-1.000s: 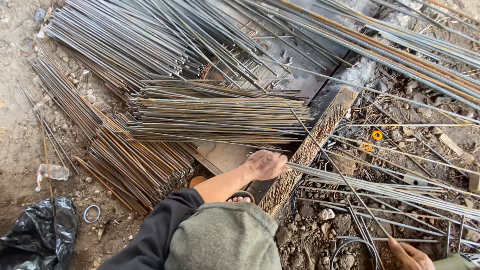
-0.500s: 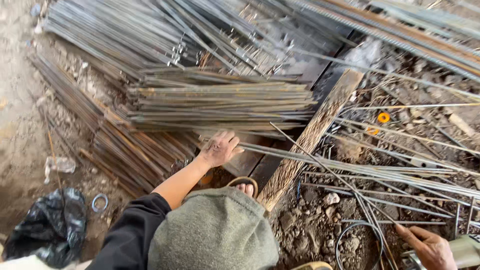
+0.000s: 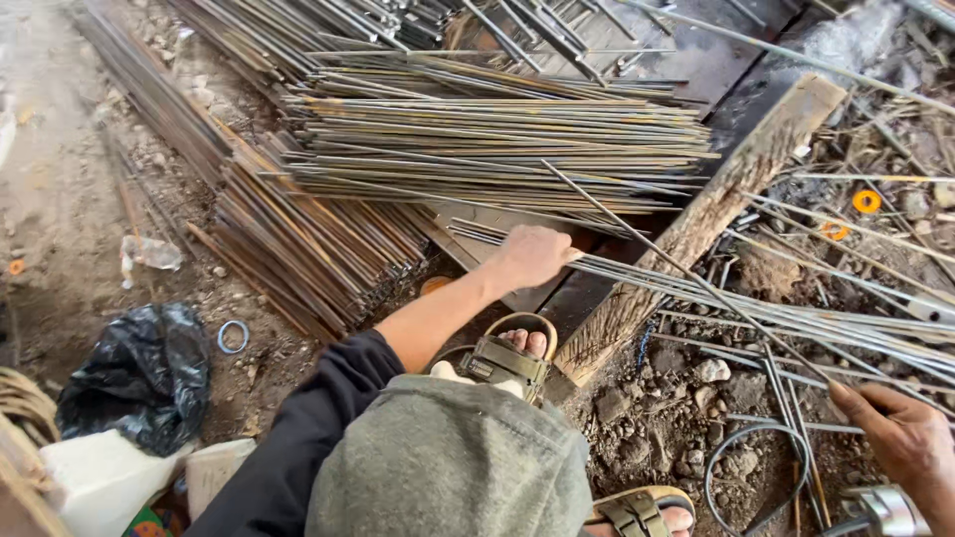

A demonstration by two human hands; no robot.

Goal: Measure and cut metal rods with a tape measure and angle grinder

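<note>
My left hand (image 3: 532, 257) reaches forward from a black sleeve and is closed around the near ends of a bundle of thin steel rods (image 3: 756, 303). The bundle slants right across a rough wooden plank (image 3: 696, 224). My right hand (image 3: 905, 438) is at the lower right edge, just below the far part of the bundle. Its fingers are curled among loose rods and a wire loop (image 3: 741, 467), and its grip is hidden. A shiny metal object (image 3: 880, 509) sits beside that wrist. My sandalled feet (image 3: 512, 353) and grey-trousered knee (image 3: 448, 467) fill the bottom centre.
A stack of cut rods (image 3: 497, 139) lies crosswise ahead, over long rusty bars (image 3: 298, 239) on the dirt at left. A black plastic bag (image 3: 139, 373), a small metal ring (image 3: 234, 336) and a white block (image 3: 109, 477) lie at lower left. Rubble, stones and orange rings (image 3: 867, 201) are at right.
My left hand has moved forward off the plank's end and closed on the rod bundle. The view has tipped down and closer; my right hand has risen slightly at the lower right.
</note>
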